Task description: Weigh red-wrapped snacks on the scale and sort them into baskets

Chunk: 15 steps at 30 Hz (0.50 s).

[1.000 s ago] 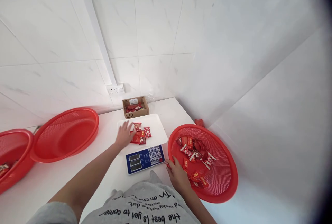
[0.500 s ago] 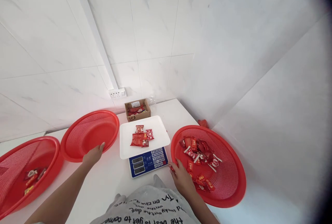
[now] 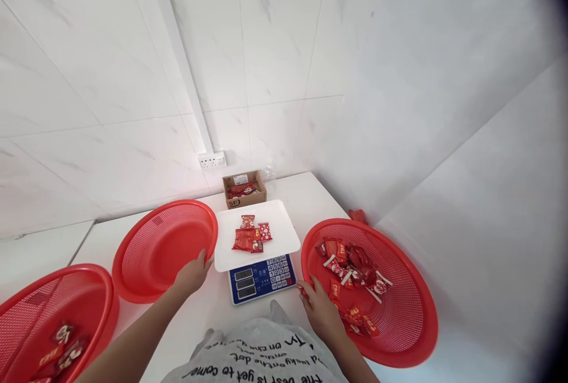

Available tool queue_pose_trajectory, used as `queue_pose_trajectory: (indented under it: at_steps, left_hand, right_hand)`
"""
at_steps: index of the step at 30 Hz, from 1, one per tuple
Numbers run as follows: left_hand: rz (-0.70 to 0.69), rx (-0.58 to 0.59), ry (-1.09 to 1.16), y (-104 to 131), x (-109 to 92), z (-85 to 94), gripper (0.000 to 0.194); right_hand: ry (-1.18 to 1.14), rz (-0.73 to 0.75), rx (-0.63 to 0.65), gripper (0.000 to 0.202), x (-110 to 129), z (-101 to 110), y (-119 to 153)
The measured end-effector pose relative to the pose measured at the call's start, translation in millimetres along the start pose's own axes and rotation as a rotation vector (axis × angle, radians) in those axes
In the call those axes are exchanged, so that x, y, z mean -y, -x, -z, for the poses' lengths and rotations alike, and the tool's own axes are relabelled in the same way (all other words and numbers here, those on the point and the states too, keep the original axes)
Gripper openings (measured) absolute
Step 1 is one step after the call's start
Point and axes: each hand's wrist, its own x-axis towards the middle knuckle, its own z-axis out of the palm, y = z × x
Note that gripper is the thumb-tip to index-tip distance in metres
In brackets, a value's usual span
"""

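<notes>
Since a second ago, the middle basket (image 3: 166, 257) has moved toward the scale (image 3: 264, 279) and tray (image 3: 284, 238); positioning it seems the step, calling for steady hold. The left hand (image 3: 191, 275) pinches its rim; the right hand's (image 3: 322, 307) fingers curl near the scale, contents unclear. Red packets (image 3: 244, 239) lie on the tray.

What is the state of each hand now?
Left hand: closed on the rim of the middle round red plastic basket.
Right hand: holding a small red item.

Tray (image 3: 284, 237) open from above; box (image 3: 254, 199) perhaps blocks behind
</notes>
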Motion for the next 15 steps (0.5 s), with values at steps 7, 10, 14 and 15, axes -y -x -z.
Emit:
queue_pose_trajectory:
  at_steps: [7,10,14,15]
  left_hand:
    - [-0.206,-0.254,0.041,-4,-37,-3.4,0.058]
    - [-0.41,-0.157,0.023,-8,-63,-7.3,0.056]
    - [-0.612,-0.041,-0.047,-12,-95,-7.3,0.055]
    - [-0.65,-0.034,-0.059,-13,-101,-5.6,0.053]
  right_hand:
    - [0.001,-0.006,-0.006,0.041,2,2,2]
    - [0.009,-0.014,-0.001,0.041,3,3,3]
    - [0.017,-0.002,0.002,0.041,2,1,2]
    - [0.016,0.001,-0.001,0.041,1,1,1]
